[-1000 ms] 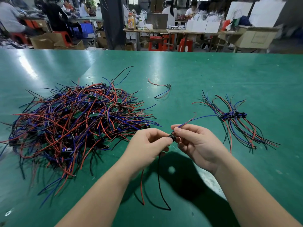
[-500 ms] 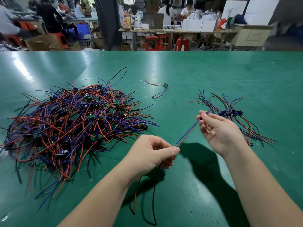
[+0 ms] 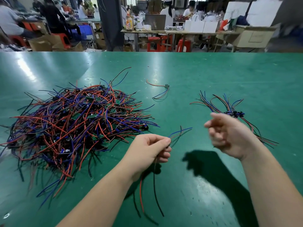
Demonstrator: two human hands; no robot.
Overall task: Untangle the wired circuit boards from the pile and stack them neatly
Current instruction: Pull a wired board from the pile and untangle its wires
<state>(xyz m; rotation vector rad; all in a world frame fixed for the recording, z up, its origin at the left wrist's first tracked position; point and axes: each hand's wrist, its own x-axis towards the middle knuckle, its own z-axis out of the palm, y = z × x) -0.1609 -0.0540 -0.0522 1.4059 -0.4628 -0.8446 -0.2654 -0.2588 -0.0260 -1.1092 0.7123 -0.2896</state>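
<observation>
While the left hand (image 3: 150, 149) pinches one wired circuit board (image 3: 180, 131) between thumb and forefinger at lower centre of the frame, the forearm extends from the bottom edge. The board's blue, red and black leads fan toward the upper right; a red and a black lead hang below the wrist. The right hand (image 3: 229, 136) is raised at centre right, apart from the left, motion-blurred, fingers loosely curled, with nothing visibly held. The tangled pile (image 3: 73, 125) lies at left on the green worktop (image 3: 213, 76). The sorted stack (image 3: 234, 113) lies just behind the right hand. A single wired board (image 3: 166, 86) lies at upper centre.
</observation>
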